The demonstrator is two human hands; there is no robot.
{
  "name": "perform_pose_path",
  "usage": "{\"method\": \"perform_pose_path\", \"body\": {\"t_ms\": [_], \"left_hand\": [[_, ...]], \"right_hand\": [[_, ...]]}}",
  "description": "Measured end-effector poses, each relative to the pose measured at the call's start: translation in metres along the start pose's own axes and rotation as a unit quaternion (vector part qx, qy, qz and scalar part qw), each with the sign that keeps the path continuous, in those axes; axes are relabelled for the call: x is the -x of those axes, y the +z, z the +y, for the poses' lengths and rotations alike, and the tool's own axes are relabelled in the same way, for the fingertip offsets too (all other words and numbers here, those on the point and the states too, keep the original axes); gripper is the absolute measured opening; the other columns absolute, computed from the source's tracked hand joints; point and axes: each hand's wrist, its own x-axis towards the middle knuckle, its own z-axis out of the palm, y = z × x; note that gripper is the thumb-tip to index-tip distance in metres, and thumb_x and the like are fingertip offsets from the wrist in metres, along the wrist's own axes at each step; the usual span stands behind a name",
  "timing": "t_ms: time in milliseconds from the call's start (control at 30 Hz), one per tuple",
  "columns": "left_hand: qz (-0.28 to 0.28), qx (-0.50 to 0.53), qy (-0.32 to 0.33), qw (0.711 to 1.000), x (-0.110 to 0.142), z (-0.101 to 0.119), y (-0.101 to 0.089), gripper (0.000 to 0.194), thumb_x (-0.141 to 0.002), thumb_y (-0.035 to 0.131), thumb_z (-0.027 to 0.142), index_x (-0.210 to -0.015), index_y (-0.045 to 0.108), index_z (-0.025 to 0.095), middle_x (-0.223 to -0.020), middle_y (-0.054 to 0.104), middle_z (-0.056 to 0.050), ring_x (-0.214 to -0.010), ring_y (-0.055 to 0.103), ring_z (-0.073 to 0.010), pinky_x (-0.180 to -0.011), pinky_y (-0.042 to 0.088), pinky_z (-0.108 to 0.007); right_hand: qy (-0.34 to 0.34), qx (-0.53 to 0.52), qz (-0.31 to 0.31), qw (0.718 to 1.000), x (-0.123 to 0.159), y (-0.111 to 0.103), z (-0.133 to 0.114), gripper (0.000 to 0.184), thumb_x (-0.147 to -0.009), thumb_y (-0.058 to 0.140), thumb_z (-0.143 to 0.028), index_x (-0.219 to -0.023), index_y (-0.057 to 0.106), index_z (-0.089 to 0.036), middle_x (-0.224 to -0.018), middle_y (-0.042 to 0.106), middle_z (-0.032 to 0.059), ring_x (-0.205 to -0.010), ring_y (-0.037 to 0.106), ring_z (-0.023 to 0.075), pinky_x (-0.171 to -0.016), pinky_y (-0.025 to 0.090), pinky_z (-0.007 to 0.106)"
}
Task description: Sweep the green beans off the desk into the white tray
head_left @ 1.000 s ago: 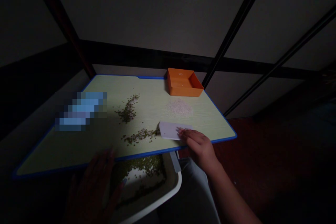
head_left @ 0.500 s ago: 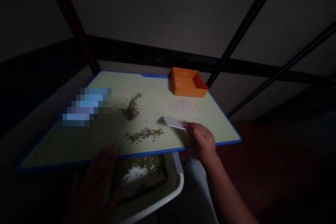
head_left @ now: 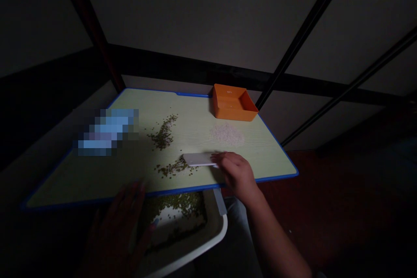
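My right hand (head_left: pixel 239 178) is closed on one end of a flat white scraper (head_left: pixel 199 159), held low over the board. Its free end reaches the right part of a strip of small green-brown grains (head_left: pixel 172 168). Farther back lies another heap of such grains (head_left: pixel 163 135), with some pale bits among them. A spread of pale grains (head_left: pixel 227 134) is to the right. In shadow, my left hand (head_left: pixel 119 221) has its fingers stretched out at the board's near edge, holding nothing visible. Beside it, below the edge, is a white tub (head_left: pixel 224 228) with green grains inside.
The pale green board (head_left: pixel 260 156) has a blue rim. An orange open box (head_left: pixel 236 114) stands at its back right, near the wall. A blurred-out bright patch (head_left: pixel 109 132) covers something at the left. The surroundings are dark.
My right hand has moved left and slightly toward me with the scraper, whose tip now meets the near strip of grains. My left hand stays at the near edge.
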Motion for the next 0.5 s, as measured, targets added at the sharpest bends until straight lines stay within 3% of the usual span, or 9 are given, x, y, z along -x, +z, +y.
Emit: {"method": "perform_pose_path", "body": {"t_ms": [300,500], "left_hand": [[0.007,0.007,-0.001,1.0,0.002,-0.001,0.002,0.071,-0.089,0.037,0.049,-0.154,0.01,0.04,-0.163,0.037,-0.005,-0.151,0.033,-0.0308,-0.11,0.043,-0.069],[-0.003,0.009,-0.006,1.0,0.002,-0.006,0.006,0.073,-0.088,0.038,0.05,-0.154,0.008,0.04,-0.166,0.033,-0.003,-0.153,0.029,-0.0295,-0.114,0.039,-0.068]], "right_hand": [[-0.043,-0.014,-0.021,0.999,0.018,-0.024,-0.002,0.028,-0.094,0.047,-0.008,-0.107,0.068,-0.022,-0.103,0.078,0.01,-0.098,0.074,0.0213,-0.083,0.061,0.037],[-0.046,0.006,0.039,0.998,0.036,-0.028,0.006,0.033,-0.091,0.05,-0.005,-0.112,0.067,-0.022,-0.101,0.079,0.0094,-0.097,0.075,0.0209,-0.087,0.061,0.038]]}}
